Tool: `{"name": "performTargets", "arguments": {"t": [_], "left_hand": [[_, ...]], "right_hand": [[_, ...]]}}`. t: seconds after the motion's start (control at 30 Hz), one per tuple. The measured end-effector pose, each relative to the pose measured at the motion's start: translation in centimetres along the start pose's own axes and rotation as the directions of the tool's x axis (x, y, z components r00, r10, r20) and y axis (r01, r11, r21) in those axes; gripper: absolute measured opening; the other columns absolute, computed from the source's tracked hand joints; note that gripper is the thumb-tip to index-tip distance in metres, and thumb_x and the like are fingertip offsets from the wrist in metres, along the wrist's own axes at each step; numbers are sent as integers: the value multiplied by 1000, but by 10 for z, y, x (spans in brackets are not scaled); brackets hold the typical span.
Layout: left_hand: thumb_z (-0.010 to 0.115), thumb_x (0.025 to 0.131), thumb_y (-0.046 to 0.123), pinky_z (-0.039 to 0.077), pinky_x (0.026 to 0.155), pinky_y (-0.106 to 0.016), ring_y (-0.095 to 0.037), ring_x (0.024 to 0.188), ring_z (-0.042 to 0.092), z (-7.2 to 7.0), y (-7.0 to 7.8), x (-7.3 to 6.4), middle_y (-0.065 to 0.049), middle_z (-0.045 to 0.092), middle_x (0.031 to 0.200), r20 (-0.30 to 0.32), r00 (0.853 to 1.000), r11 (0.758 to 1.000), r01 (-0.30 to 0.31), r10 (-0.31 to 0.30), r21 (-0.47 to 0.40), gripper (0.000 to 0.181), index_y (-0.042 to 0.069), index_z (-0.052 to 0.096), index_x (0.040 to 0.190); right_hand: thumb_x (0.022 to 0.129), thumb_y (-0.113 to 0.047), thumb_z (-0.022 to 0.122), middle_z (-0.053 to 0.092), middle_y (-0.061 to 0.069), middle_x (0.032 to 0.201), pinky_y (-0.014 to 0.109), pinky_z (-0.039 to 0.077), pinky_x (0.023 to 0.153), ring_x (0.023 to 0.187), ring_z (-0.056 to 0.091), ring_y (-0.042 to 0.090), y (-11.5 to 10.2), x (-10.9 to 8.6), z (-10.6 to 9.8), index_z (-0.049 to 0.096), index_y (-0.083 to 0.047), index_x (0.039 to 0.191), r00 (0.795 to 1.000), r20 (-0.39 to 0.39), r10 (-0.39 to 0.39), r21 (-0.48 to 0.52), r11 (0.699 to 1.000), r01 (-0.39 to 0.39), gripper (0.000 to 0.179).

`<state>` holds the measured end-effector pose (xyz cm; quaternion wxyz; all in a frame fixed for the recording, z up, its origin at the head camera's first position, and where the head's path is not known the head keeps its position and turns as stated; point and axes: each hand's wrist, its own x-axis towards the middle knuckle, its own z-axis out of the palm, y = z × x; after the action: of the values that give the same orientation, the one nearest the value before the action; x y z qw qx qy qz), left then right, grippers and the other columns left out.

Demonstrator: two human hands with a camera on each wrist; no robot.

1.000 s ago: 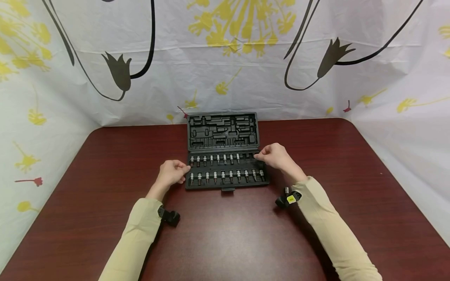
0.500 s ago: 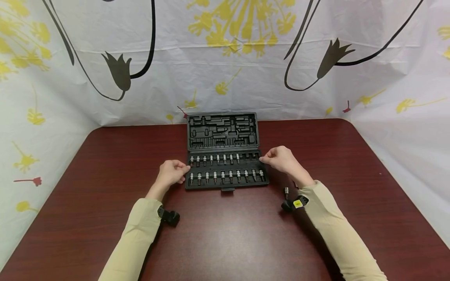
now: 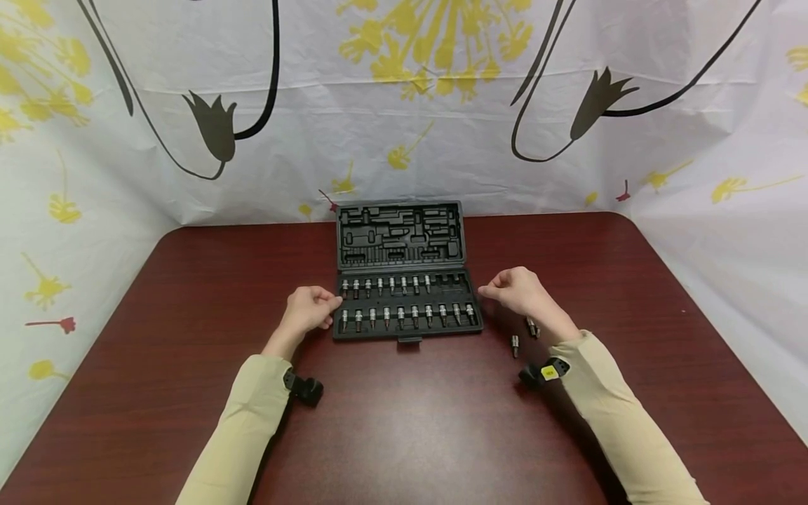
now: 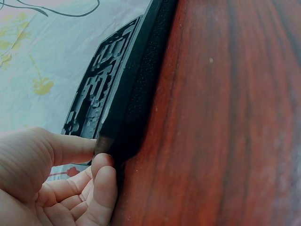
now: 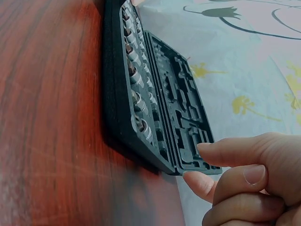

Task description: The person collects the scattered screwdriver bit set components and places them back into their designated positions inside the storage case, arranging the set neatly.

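A black socket case point(image 3: 404, 298) lies open on the table, its lid raised at the back. Two rows of silver bit sockets point(image 3: 400, 317) sit in it, with bare slots at the back row's right end. My left hand point(image 3: 307, 311) pinches the case's left edge between thumb and fingers, shown close up in the left wrist view. Just off the case's right edge is my right hand point(image 3: 519, 291); in the right wrist view its thumb and index finger stand apart with nothing between them. Near that wrist, a loose bit socket point(image 3: 515, 346) and others point(image 3: 532, 327) lie on the table.
The dark red wooden table point(image 3: 404, 435) stretches in front of the case and to both sides. Behind it hangs a white flower-print sheet point(image 3: 404, 126), near the lid. Black wrist cameras are strapped to both sleeves.
My right hand has drawn away from the case's back-row slots, to the right and toward me, uncovering loose bit sockets beneath the wrist. The left hand has stayed in place.
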<state>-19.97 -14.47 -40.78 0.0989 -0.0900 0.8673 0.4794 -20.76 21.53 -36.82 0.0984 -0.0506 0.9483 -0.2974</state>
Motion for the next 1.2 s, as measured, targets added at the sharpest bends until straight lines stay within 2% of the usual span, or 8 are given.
{"name": "performTargets", "arguments": {"t": [0.2, 0.43, 0.93, 1.2], "left_hand": [[65, 89, 17, 52, 48, -24, -10, 50, 56, 0, 0, 1, -5, 62, 66, -5, 1000, 1000, -5, 5, 11, 20, -3, 64, 92], [65, 89, 17, 51, 48, -23, -10, 50, 56, 0, 1, 1, -5, 61, 66, -4, 1000, 1000, 1, -1, 8, 20, -2, 64, 92], [65, 89, 16, 52, 48, -24, -10, 50, 56, 0, 0, 0, -5, 62, 66, -3, 1000, 1000, -1, 1, -4, 19, -3, 64, 92], [64, 89, 17, 52, 48, -24, -10, 51, 56, 0, 0, 1, -5, 62, 67, 1, 1000, 1000, 4, -3, -8, 20, -3, 64, 93]], "right_hand": [[89, -28, 62, 64, 5, 78, 26, 41, 56, 67, 50, 17, 3, -4, -4, 68, 0, 86, 1000, 5, 16, -6, 1000, -16, 29], [88, -29, 63, 65, 4, 78, 28, 42, 59, 71, 53, 18, 8, -8, -7, 69, -2, 84, 1000, -21, -5, -35, 999, 4, 29], [88, -29, 64, 64, 2, 75, 28, 42, 62, 69, 52, 16, 19, -17, -13, 69, -1, 83, 999, -33, -29, -57, 998, 27, 29], [88, -27, 64, 63, -1, 71, 27, 41, 57, 64, 50, 14, 26, -22, -15, 69, -2, 82, 999, -30, -19, -59, 998, 17, 26]]}}
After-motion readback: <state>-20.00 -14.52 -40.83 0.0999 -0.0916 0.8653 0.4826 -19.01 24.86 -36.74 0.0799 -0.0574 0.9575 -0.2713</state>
